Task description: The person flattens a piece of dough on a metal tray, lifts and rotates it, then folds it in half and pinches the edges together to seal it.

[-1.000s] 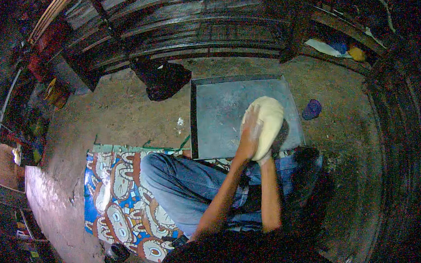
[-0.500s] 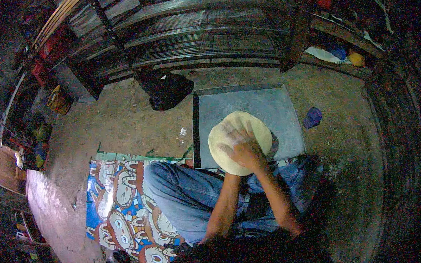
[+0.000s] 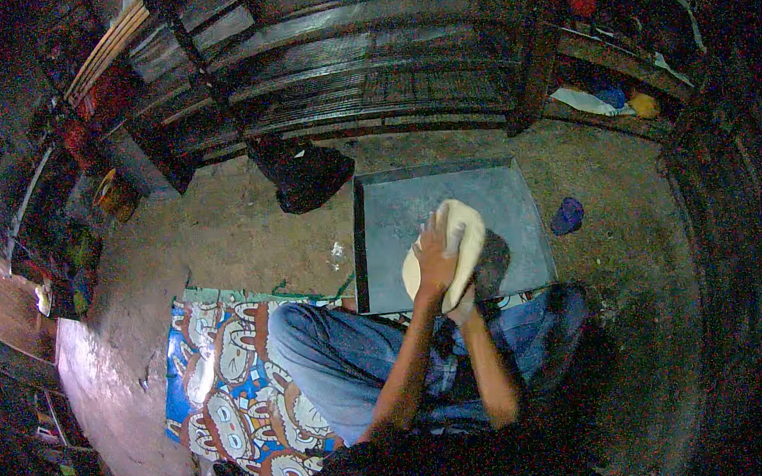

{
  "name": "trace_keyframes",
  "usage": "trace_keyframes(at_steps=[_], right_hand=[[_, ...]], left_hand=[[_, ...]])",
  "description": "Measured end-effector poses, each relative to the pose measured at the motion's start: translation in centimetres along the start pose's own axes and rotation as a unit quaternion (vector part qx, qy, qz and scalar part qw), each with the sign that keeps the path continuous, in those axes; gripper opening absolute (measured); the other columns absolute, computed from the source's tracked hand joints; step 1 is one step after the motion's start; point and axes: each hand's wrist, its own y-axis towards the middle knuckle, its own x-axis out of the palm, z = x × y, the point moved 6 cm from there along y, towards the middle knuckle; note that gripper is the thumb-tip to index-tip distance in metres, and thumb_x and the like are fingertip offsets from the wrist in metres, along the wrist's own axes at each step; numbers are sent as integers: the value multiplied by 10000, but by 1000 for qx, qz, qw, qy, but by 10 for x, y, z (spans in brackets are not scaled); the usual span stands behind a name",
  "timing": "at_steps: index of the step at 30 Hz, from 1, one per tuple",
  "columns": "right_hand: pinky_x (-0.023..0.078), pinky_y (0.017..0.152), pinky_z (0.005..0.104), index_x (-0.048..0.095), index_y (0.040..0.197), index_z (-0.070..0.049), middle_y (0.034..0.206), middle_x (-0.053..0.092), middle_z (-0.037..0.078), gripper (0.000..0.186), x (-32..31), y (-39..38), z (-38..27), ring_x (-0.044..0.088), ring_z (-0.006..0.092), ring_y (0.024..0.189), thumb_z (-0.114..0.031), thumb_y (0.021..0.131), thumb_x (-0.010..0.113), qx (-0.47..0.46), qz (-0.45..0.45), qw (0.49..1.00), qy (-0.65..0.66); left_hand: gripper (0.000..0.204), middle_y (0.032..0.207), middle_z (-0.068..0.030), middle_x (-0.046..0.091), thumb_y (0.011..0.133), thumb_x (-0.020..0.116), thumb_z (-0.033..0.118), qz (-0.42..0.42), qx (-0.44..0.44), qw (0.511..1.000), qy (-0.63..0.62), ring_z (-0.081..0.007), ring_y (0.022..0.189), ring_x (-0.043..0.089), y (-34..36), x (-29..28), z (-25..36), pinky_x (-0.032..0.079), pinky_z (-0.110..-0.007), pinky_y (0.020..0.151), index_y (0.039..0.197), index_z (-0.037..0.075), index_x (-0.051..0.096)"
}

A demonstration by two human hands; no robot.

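A pale, floppy round of flat dough [image 3: 467, 240] is tilted up on edge between my two hands. My left hand [image 3: 437, 259] lies on its left face with the fingers stretched out and slightly apart. At the lower edge, my right hand [image 3: 461, 305] supports the dough from the right and behind; most of its fingers are hidden by the dough. Below is a shallow grey metal tray [image 3: 388, 204], dusty-looking inside, set in front of my crossed legs. The dough casts a dark shadow on the tray's right half.
A black plastic bag [image 3: 309, 179] lies beyond the tray's left corner. To the right sits a small purple object [image 3: 567, 215]. A cartoon-printed mat [image 3: 225, 396] spreads under my left leg. Dark slatted shelving [image 3: 371, 73] runs across the back.
The dough has turned from facing up to standing tilted. My right hand has gone from its top to its lower right; my left hand has come from underneath onto its left face.
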Motion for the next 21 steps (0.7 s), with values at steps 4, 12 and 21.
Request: trace_keyframes(at_steps=[4,12,21], right_hand=[[160,1151,446,466,1351,-74,1495,321,124,463,-41,-5,15,253,334,1387,-275,934,473,19,52,998,-16],[160,1150,451,453,1361,-71,1495,321,126,472,-58,-3,7,251,338,1386,-276,936,469,-24,66,994,-79],[159,1148,457,437,1373,-68,1495,320,128,482,-50,17,-19,248,343,1386,-277,940,464,-148,-17,912,-382]], left_hand=[[544,1527,-152,237,941,423,439,-66,190,967,155,-391,1410,174,-43,16,75,57,-671,1076,1440,230,366],[523,1522,-100,276,946,441,394,-1,170,959,228,-332,1413,214,-50,-14,73,156,-563,1116,1429,200,391],[497,1358,-213,451,936,445,440,-58,-31,992,109,-378,1307,364,24,-7,60,248,-525,1091,1320,129,489]])
